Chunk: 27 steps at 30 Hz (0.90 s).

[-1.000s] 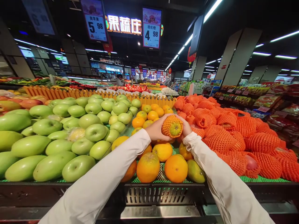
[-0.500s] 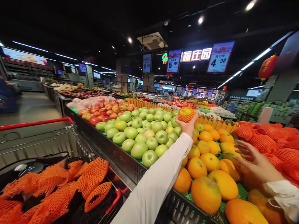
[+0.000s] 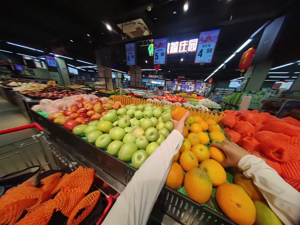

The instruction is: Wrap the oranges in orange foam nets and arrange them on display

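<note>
At R hand [image 3: 231, 153] 10 o'clock, I've L hand [image 3: 179, 125] clamped on netted orange [image 3: 177, 112]; R touches bare orange [image 3: 216, 155], grip unclear.

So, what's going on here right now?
A person is handling oranges at a fruit display. The left hand holds up a netted orange, while the right hand rests on a bare orange among the others; whether it grips it is unclear. Green apples lie beside the oranges, and a shopping cart at lower left holds orange netting.
</note>
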Tool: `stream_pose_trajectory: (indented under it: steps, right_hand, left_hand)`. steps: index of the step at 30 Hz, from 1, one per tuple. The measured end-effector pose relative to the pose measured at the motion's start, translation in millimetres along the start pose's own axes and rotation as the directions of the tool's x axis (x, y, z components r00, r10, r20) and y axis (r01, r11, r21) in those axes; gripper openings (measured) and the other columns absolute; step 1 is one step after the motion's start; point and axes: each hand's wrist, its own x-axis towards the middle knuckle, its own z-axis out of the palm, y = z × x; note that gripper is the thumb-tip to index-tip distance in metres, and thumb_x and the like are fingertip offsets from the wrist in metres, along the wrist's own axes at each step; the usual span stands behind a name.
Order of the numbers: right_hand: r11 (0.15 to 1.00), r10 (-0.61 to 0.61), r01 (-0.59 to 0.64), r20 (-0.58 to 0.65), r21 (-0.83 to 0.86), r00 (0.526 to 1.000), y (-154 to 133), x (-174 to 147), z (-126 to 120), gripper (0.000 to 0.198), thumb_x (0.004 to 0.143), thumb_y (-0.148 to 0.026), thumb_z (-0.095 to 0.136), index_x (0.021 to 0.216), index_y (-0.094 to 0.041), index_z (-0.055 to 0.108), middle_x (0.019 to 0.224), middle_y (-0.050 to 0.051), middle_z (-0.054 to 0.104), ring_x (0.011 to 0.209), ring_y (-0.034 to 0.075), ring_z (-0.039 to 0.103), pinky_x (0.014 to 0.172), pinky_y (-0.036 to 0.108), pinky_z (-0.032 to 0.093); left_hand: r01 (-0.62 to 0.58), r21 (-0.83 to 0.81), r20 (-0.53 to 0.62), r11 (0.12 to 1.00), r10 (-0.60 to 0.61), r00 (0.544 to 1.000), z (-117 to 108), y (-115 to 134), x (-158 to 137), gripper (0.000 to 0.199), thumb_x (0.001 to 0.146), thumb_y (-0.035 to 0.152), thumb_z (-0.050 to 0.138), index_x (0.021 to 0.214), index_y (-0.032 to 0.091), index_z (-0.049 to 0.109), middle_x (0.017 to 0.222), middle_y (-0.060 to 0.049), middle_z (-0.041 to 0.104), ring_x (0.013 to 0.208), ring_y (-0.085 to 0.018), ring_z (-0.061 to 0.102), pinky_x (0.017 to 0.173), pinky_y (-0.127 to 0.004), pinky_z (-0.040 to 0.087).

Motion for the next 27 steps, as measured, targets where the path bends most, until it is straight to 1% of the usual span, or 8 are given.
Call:
stream_pose_trajectory:
  steps: [2, 4, 7, 11, 13, 15, 21, 27]
  right_hand:
    - [1.000, 0.013, -0.011, -0.153, 0.012, 0.988, -7.2, -9.0, -18.5, 0.084, 0.061, -0.054, 0.071, 0.135, -0.016, 0.062, 0.126, 0.011, 0.049, 0.110, 0.013, 0.049, 0.103, 0.029, 0.048]
    - [0.991, 0.130, -0.108, -0.391, 0.076, 0.911, -16.0, -15.3, -33.7, 0.087, 0.065, -0.064, 0.070, 0.135, -0.014, 0.058, 0.125, 0.011, 0.049, 0.111, 0.012, 0.049, 0.102, 0.027, 0.047]
    - [0.934, 0.355, -0.285, -0.667, 0.218, 0.655, -24.0, -18.8, -43.1, 0.089, 0.061, -0.062, 0.077, 0.131, -0.013, 0.054, 0.124, 0.012, 0.050, 0.114, 0.014, 0.050, 0.101, 0.029, 0.046]
    - [0.826, 0.532, -0.401, -0.784, 0.397, 0.320, -17.5, -16.4, -40.2, 0.102, 0.045, -0.060, 0.087, 0.132, -0.016, 0.057, 0.124, 0.016, 0.048, 0.118, 0.015, 0.048, 0.104, 0.028, 0.044]
    - [0.779, 0.591, -0.399, -0.778, 0.483, 0.212, -12.0, -14.3, -39.1, 0.118, 0.034, -0.061, 0.091, 0.137, -0.017, 0.055, 0.124, 0.015, 0.046, 0.117, 0.013, 0.048, 0.104, 0.027, 0.045]
    - [0.758, 0.614, -0.395, -0.772, 0.520, 0.163, -8.6, -13.0, -39.3, 0.126, 0.027, -0.063, 0.091, 0.139, -0.018, 0.055, 0.124, 0.014, 0.045, 0.117, 0.013, 0.048, 0.104, 0.028, 0.046]
    - [0.797, 0.575, -0.288, -0.813, 0.532, 0.092, -11.9, -15.1, -42.0, 0.118, 0.038, -0.076, 0.084, 0.136, -0.016, 0.058, 0.122, 0.015, 0.045, 0.119, 0.014, 0.046, 0.108, 0.030, 0.047]
    - [0.812, 0.565, -0.219, -0.823, 0.541, 0.061, -23.7, -24.5, -46.8, 0.101, 0.056, -0.074, 0.077, 0.134, -0.012, 0.058, 0.127, 0.012, 0.045, 0.123, 0.012, 0.043, 0.116, 0.029, 0.043]
  left_hand:
    - [-0.095, 0.067, 0.167, 0.993, 0.082, 0.982, 3.6, -3.9, -10.7, 0.078, 0.072, 0.033, 0.086, 0.128, 0.022, 0.032, 0.141, -0.016, 0.054, 0.123, -0.021, 0.061, 0.096, -0.032, 0.052]
    - [-0.259, 0.186, 0.382, 0.948, 0.173, 0.908, 6.5, -10.6, -22.9, 0.087, 0.059, 0.031, 0.093, 0.124, 0.021, 0.036, 0.138, -0.015, 0.055, 0.126, -0.023, 0.057, 0.111, -0.036, 0.043]
    - [-0.471, 0.358, 0.649, 0.806, 0.148, 0.747, 10.4, -23.6, -41.1, 0.105, 0.044, 0.039, 0.098, 0.127, 0.021, 0.037, 0.132, -0.014, 0.057, 0.124, -0.029, 0.057, 0.113, -0.045, 0.041]
    - [-0.628, 0.512, 0.784, 0.586, -0.019, 0.621, 12.3, -36.9, -48.7, 0.109, 0.048, 0.051, 0.095, 0.134, 0.019, 0.035, 0.127, -0.015, 0.060, 0.118, -0.034, 0.060, 0.103, -0.048, 0.048]
    - [-0.671, 0.554, 0.808, 0.492, -0.124, 0.576, 11.7, -40.1, -45.2, 0.106, 0.050, 0.054, 0.093, 0.135, 0.019, 0.040, 0.124, -0.014, 0.062, 0.115, -0.035, 0.062, 0.099, -0.048, 0.049]
    - [-0.729, 0.567, 0.819, 0.383, -0.177, 0.545, 12.3, -42.0, -41.2, 0.103, 0.053, 0.059, 0.090, 0.135, 0.019, 0.045, 0.127, -0.013, 0.061, 0.119, -0.035, 0.059, 0.102, -0.048, 0.048]
    - [-0.773, 0.633, 0.758, -0.032, -0.173, 0.628, 22.2, -42.4, -39.4, 0.111, 0.053, 0.070, 0.084, 0.146, 0.022, 0.047, 0.139, -0.017, 0.045, 0.131, -0.039, 0.044, 0.110, -0.051, 0.040]
    - [-0.604, 0.793, 0.593, -0.083, -0.129, 0.795, 16.9, -40.3, -36.0, 0.115, 0.056, 0.083, 0.075, 0.148, 0.020, 0.047, 0.159, -0.021, 0.028, 0.146, -0.043, 0.027, 0.118, -0.054, 0.027]
